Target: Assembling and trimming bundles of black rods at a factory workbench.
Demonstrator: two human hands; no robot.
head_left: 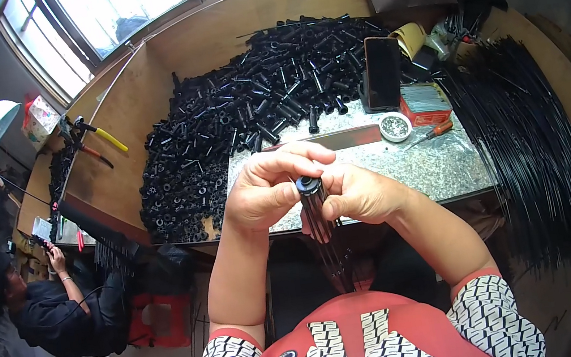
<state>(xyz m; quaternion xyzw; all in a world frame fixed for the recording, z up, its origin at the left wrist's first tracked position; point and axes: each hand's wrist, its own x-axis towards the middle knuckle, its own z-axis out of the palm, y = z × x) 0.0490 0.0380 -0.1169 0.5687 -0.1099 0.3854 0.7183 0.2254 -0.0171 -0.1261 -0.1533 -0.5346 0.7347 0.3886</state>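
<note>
In front of my chest is a black collared tube (311, 188) with several thin dark rods hanging down from it, much like part of an umbrella frame. My left hand (258, 193) is closed on its upper end from the left, the thumb against the collar and the forefinger arched over the top. From the other side my right hand (364, 189) presses in with thumb and fingers bent around the same end. Whether a smaller piece sits between the fingertips is hidden. The lower rods reach down toward my lap.
Loose black collared tubes (272, 85) and small rings heap up behind. Long black rods (521, 138) lie at the right. A phone (382, 73), white cup (395, 126), red box (426, 104) and screwdriver (439, 129) stand on the speckled tabletop (438, 171). Another person (62, 305) sits at left.
</note>
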